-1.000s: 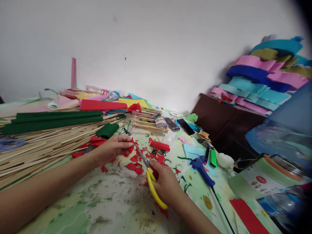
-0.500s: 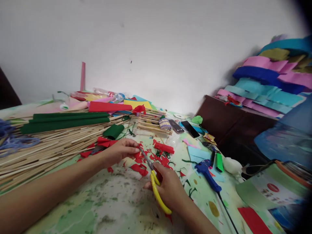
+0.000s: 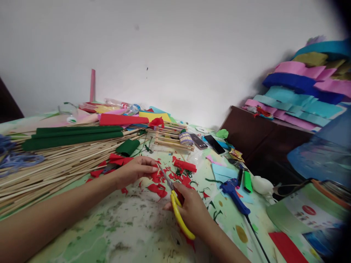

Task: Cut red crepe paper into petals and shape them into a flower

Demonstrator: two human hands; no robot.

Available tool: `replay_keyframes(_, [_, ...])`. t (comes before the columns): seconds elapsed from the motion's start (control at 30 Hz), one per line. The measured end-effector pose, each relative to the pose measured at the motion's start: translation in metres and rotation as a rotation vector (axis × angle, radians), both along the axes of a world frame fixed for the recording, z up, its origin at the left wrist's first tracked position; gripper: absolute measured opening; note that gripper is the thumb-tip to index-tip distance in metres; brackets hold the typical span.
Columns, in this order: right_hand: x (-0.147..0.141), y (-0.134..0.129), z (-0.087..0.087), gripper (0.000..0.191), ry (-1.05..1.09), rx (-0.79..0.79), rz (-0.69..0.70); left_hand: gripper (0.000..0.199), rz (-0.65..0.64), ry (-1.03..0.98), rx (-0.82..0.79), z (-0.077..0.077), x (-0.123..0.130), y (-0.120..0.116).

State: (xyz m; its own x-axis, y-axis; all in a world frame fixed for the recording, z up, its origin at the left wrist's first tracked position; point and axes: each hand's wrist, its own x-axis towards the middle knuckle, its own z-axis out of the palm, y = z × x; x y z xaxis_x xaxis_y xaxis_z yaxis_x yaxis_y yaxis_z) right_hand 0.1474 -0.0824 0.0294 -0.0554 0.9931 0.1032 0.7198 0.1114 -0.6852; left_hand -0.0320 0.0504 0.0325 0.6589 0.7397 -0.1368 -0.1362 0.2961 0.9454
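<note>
My right hand (image 3: 189, 208) is wrapped round the yellow-handled scissors (image 3: 179, 215), whose metal blades point up and left. The blade tips are close to the fingertips of my left hand (image 3: 141, 168). Thumb and fingers of that left hand are pinched together on a small piece of red paper (image 3: 154, 175), mostly hidden by the fingers. Red paper scraps (image 3: 157, 190) lie scattered on the table under both hands. Just beyond them is a rolled strip of red paper (image 3: 185, 165).
Thin wooden sticks (image 3: 68, 160) spread across the left, with green paper (image 3: 76, 133) on top. Behind stands a small stick frame (image 3: 174, 140), beside two phones (image 3: 214, 144). A blue glue gun (image 3: 236, 197) with its cord and a large jar (image 3: 304, 208) occupy the right.
The scissors and my right hand have shifted very slightly right and down. My left hand keeps its pinch in nearly the same place.
</note>
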Motion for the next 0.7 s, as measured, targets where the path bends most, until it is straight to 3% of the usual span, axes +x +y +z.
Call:
replay_keyframes(0.17, [0.0, 0.003, -0.005, 0.019, 0.137, 0.05, -0.044, 0.011, 0.077, -0.054, -0.104, -0.014, 0.011, -0.013])
replay_keyframes(0.27, [-0.002, 0.006, -0.017, 0.016, 0.414, 0.032, -0.049, 0.011, 0.085, -0.074, -0.204, -0.023, 0.019, -0.029])
replay_keyframes(0.37, [-0.004, 0.009, -0.029, 0.026, 0.655, 0.042, -0.084, 0.013, 0.116, -0.064, -0.244, -0.029, 0.024, -0.044])
replay_keyframes(0.7, [-0.006, 0.008, -0.027, 0.041, 0.757, 0.127, -0.167, 0.017, 0.049, -0.002, -0.182, -0.031, 0.028, -0.062])
